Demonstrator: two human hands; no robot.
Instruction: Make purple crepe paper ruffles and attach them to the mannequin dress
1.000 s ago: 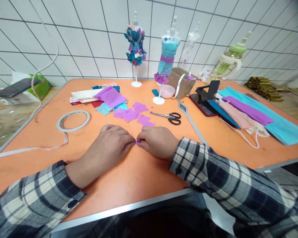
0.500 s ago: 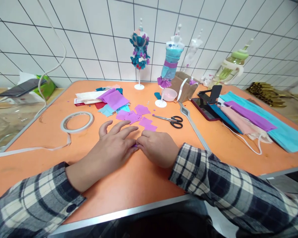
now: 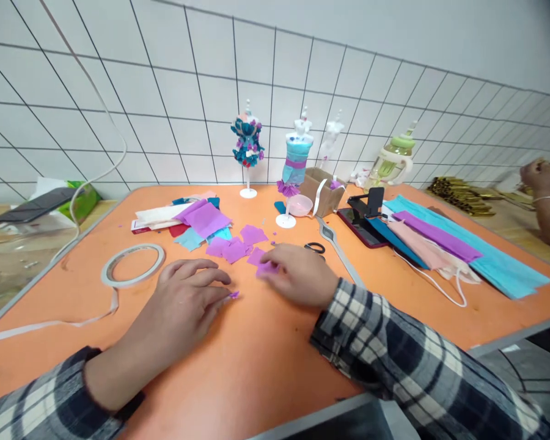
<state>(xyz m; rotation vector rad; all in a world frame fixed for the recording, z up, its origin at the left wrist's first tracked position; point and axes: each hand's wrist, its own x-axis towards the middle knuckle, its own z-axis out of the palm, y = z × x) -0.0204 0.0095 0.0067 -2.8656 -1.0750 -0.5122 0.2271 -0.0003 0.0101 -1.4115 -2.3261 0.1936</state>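
In the head view, my left hand (image 3: 183,305) pinches a small crumpled purple paper twist (image 3: 234,295) between thumb and forefinger, just above the orange table. My right hand (image 3: 302,278) is apart from it, over the nearest purple paper pieces (image 3: 266,270). Its thumb and forefinger are parted around that paper; slight blur hides whether they touch it. More purple paper squares (image 3: 233,249) lie loose beyond my hands. The black-handled scissors (image 3: 315,247) are mostly covered by my right hand.
A tape roll (image 3: 132,264) lies on the left, its strip trailing off. Small dress forms, one in teal and purple (image 3: 248,143), one in blue (image 3: 297,162), stand behind. A brown box (image 3: 332,195), phone (image 3: 362,227) and coloured paper strips (image 3: 467,256) lie right. Another person's hand (image 3: 538,177) shows far right.
My hands have parted. The left has drawn back left, keeping the purple twist; the right has let go and moved onto the purple pieces. The view has tilted up, and another person's hand appears.
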